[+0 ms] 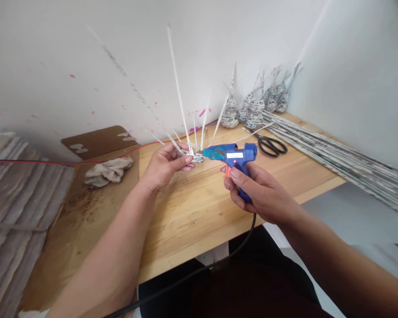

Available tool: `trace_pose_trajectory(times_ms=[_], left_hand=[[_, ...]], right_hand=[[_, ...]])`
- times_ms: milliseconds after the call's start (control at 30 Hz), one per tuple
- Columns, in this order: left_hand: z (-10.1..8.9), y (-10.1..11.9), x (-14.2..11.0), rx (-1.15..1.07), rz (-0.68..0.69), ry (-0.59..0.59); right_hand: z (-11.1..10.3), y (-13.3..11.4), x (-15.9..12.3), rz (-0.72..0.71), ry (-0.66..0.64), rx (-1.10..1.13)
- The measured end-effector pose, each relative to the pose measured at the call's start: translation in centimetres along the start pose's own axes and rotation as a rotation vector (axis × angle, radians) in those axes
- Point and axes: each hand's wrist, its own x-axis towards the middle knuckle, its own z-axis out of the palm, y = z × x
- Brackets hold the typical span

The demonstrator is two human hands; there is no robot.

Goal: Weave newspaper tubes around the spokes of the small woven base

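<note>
My right hand (257,192) grips a blue hot glue gun (236,155) by its handle, a finger on the orange trigger, its black cord trailing down toward me. The nozzle points left and meets a small woven piece of rolled newspaper (194,157) whose long paper sticks fan upward. My left hand (166,165) pinches that woven piece from the left, just above the wooden tabletop (199,207).
Black scissors (270,145) lie behind the glue gun. Several finished woven paper cones (252,110) stand by the back wall. A bundle of rolled newspaper sticks (338,154) runs along the right edge. A crumpled rag (108,171) lies on brown board, stacked newspapers (16,212) at left, a red wire behind.
</note>
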Motion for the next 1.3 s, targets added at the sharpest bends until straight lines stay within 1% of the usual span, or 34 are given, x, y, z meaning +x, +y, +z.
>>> trace_pose_trajectory(times_ms=[267, 533, 833, 1033, 1300], left_hand=[[0.2, 0.3, -0.1, 0.014, 0.025, -0.008], [0.3, 0.5, -0.2, 0.019, 0.017, 0.001], [0.6, 1.0, -0.3, 0.029, 0.028, 0.002], [0.6, 1.1, -0.3, 0.036, 0.029, 0.000], [0.3, 0.9, -0.2, 0.052, 0.041, -0.012]], right_hand=[[0.1, -0.1, -0.1, -0.018, -0.021, -0.023], [0.1, 0.1, -0.3, -0.052, -0.010, -0.135], [0.2, 0.0, -0.5, -0.036, 0.005, -0.192], [0.3, -0.5, -0.6, -0.036, 0.002, -0.240], [0.3, -0.8, -0.5, -0.028, 0.032, -0.338]])
